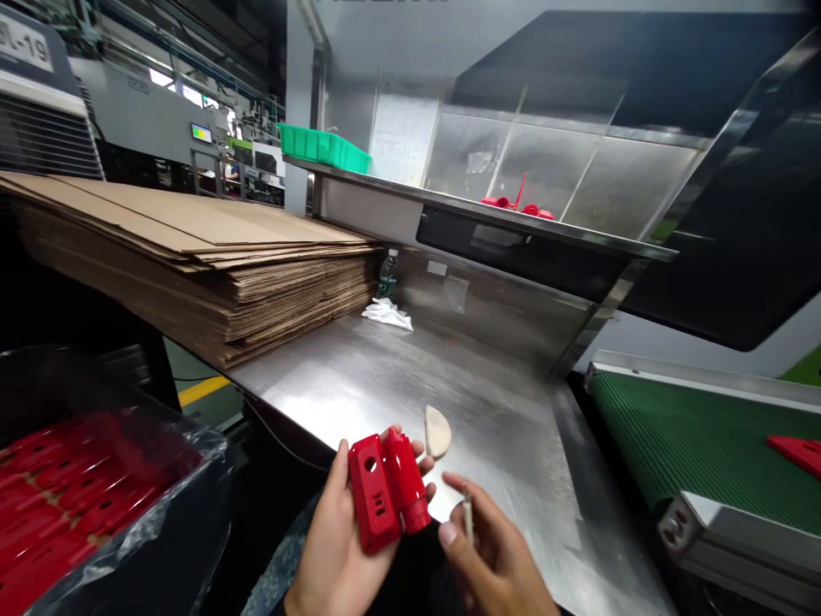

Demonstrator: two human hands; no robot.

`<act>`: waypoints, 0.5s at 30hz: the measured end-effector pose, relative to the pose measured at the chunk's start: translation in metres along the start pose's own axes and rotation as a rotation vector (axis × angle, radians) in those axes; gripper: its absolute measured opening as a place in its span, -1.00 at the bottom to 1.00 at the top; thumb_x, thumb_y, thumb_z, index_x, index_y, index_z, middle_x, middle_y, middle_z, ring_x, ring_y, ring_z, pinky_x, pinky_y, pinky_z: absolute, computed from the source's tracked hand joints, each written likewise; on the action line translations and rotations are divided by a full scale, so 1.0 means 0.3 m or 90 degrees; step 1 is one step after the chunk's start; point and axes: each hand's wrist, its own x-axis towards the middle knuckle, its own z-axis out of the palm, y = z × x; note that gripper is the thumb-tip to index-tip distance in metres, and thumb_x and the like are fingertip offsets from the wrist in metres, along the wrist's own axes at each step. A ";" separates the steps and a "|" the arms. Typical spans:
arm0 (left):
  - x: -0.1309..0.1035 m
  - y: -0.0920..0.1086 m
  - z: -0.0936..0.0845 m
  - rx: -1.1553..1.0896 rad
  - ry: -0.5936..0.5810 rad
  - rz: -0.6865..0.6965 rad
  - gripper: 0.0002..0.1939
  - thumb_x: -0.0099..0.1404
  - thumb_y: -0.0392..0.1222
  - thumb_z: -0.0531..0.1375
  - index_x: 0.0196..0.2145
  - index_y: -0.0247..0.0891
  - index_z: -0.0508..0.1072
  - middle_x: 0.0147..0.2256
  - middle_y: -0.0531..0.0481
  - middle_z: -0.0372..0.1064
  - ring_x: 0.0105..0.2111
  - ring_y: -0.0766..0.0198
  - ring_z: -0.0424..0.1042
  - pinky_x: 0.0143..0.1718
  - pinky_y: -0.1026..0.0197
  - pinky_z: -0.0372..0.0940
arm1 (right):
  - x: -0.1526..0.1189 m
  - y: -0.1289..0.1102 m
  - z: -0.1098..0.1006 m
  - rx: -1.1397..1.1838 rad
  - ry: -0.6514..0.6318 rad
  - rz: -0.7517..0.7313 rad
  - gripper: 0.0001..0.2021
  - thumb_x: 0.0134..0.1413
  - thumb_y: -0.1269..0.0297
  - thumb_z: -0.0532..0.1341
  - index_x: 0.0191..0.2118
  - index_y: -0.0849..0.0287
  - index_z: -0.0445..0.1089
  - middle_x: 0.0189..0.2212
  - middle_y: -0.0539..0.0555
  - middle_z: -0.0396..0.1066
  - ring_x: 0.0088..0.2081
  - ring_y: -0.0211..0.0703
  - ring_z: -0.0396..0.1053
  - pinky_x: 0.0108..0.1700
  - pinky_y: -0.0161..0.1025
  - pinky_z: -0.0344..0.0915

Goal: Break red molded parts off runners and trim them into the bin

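Left fingers (410,453) clamp red housing (385,492) | right fingers (449,535) pinch small tool (468,518) | table edge (282,423) close.

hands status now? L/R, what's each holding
Left hand: closed around the red plastic part.
Right hand: pinching a small pale stick-like tool between thumb and fingers.

Both hands low in view, near the front edge of the steel table (385,376), forearms entering from the bottom.

Left hand (333,547): palm up, tilted inward, fingers wrapped around the far side of a red plastic part (385,489), fingertips showing past its right edge, thumb along its near left side. Grip closed.

Right hand (493,556): just right of the left, palm turned inward. Thumb and forefinger pinch a small pale stick-like tool (468,518), held upright; remaining fingers loosely curled. The hands are close, not touching.
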 end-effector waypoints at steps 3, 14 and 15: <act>0.009 0.012 -0.015 -0.004 -0.021 -0.020 -0.43 0.40 0.09 0.03 0.13 -0.45 0.33 0.05 -0.47 0.39 0.01 -0.31 0.43 0.03 -0.36 0.30 | 0.101 0.029 -0.159 -0.276 0.081 0.008 -0.33 0.18 0.03 0.02 0.31 0.29 -0.04 -0.18 0.13 0.28 -0.12 -0.07 0.32 0.05 -0.09 0.25; -0.032 0.060 -0.021 0.190 -0.116 0.032 -0.38 0.37 0.17 0.02 0.09 -0.44 0.37 -0.11 -0.36 0.50 -0.26 -0.12 0.51 -0.25 -0.09 0.42 | 0.296 0.030 -0.030 -0.698 0.239 0.010 -0.59 0.27 -0.03 0.05 -0.07 0.21 0.39 -0.06 0.19 0.31 0.04 0.09 0.22 0.10 0.15 0.18; -0.033 0.060 -0.026 0.201 -0.113 0.047 -0.39 0.36 0.17 0.03 0.08 -0.43 0.39 -0.13 -0.35 0.50 -0.26 -0.11 0.52 -0.26 -0.07 0.42 | 0.291 0.021 -0.002 -0.706 0.238 0.006 -0.60 0.27 -0.03 0.04 -0.12 0.21 0.41 -0.10 0.18 0.32 0.02 0.07 0.24 0.07 0.13 0.21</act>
